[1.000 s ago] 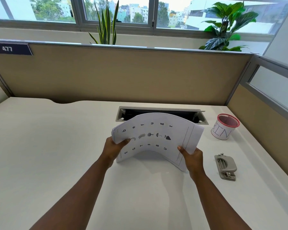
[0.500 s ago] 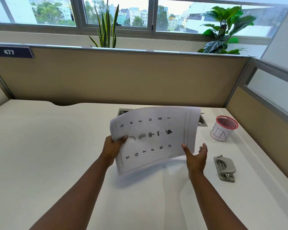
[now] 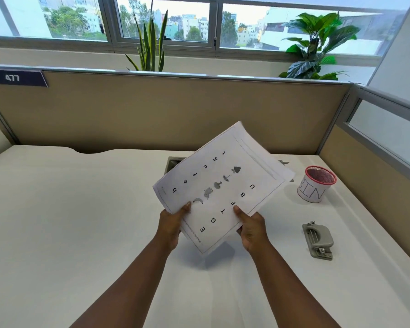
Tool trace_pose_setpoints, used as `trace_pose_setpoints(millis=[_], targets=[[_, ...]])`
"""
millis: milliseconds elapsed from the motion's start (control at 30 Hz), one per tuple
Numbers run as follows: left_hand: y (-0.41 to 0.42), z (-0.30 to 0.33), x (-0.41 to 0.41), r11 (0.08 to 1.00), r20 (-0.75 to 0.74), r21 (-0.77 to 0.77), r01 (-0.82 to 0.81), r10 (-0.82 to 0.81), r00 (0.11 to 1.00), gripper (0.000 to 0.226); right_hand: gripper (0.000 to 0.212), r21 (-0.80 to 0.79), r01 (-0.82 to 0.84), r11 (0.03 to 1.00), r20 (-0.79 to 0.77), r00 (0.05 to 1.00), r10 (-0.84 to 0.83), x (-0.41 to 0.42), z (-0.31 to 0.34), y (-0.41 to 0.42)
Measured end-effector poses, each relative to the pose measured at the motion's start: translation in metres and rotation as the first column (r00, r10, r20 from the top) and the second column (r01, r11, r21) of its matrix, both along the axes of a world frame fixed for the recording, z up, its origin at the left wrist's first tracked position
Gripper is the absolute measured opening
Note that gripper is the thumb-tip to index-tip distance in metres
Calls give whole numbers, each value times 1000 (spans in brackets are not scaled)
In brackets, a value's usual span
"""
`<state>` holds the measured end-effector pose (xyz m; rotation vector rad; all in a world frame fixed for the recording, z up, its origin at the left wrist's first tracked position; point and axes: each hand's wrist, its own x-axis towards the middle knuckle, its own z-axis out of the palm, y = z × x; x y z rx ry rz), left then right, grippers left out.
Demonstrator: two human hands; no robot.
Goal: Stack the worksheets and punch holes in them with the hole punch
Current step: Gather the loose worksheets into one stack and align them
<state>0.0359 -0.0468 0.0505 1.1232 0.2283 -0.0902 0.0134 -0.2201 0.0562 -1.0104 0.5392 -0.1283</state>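
Observation:
A stack of white worksheets (image 3: 225, 181) printed with letters and small pictures is held tilted in the air above the desk, its far corner pointing up and right. My left hand (image 3: 172, 222) grips its near left edge with the thumb on top. My right hand (image 3: 251, 227) grips the near right edge, thumb on the printed face. The grey hole punch (image 3: 317, 240) lies on the desk to the right of my right hand, apart from the paper.
A white cup with a red mesh rim, marked BIN (image 3: 315, 184), stands behind the punch. A cable slot (image 3: 173, 163) in the white desk (image 3: 69, 209) is partly hidden by the sheets. Beige partitions (image 3: 152, 114) close the back and right sides.
My right hand, which had let go, has taken hold of the sheets again. The stack has flattened and turned so its far corner points up and right.

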Motion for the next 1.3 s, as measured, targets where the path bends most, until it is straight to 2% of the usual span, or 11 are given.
trace_pose_setpoints(millis=[100,167,233,333,467,533,600,700,833,1300], targets=[[13,0,3,999,-20,-28,37,-37,999,11,30,-214,41,976,-1,999,-43,3,4,-10],[25,5,8,998,-4,-8,64,-64,998,16,25,-310,32,950,24,999,-26,3,7,-18],[35,12,13,991,24,91,98,-100,995,21,19,-407,16,913,44,999,2,4,10,-26],[40,20,19,962,73,228,151,-172,982,12,22,-551,1,834,44,999,28,8,13,-32],[29,30,22,907,118,377,189,-249,961,11,23,-659,67,749,119,993,16,7,17,-25],[20,35,20,892,137,406,198,-273,952,10,22,-680,108,725,154,988,-2,7,17,-21],[12,36,20,886,164,423,191,-282,945,21,23,-689,116,716,167,986,0,7,17,-17],[3,38,17,897,186,418,145,-241,952,8,24,-688,121,715,185,983,12,6,16,-13],[-1,36,17,895,171,429,120,-211,962,11,25,-696,117,709,186,982,21,6,14,-13],[2,32,17,898,103,414,149,-208,973,20,31,-615,82,784,158,987,20,8,4,-17]])
